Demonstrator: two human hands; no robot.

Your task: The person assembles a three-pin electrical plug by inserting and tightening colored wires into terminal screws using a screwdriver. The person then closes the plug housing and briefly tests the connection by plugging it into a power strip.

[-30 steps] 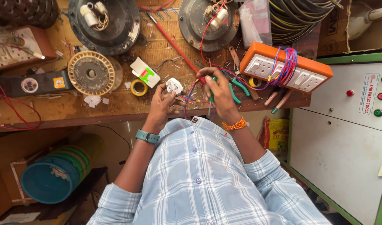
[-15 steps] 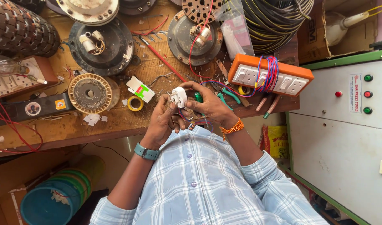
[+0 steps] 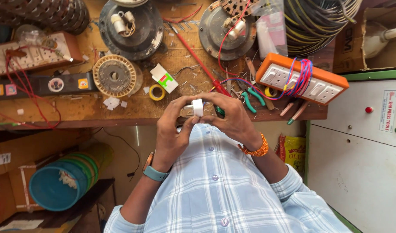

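I look straight down on a person in a pale blue checked shirt (image 3: 215, 190) standing against the front edge of a wooden workbench (image 3: 77, 110). Both hands meet just in front of that edge, above the shirt. My left hand (image 3: 174, 129), with a teal watch at the wrist, and my right hand (image 3: 232, 118), with an orange bead bracelet, curl their fingers closed around a small white plug (image 3: 197, 107), gripping it from both sides. The plug sits between the fingertips, level with the bench edge, and is not resting on the bench.

Just beyond the plug, on the bench, lie a red screwdriver (image 3: 202, 64), green-handled pliers (image 3: 252, 97) and a small roll of yellow tape (image 3: 157, 92). To the right of these, an orange socket box (image 3: 301, 80) wrapped in red and blue wire overhangs the edge. To the left lies a round cream winding core (image 3: 116, 75).

Farther back, two dark round motor housings (image 3: 131, 26) crowd the bench, leaving little bare wood. Open floor shows below the bench on the left, near a blue bucket (image 3: 59, 183).
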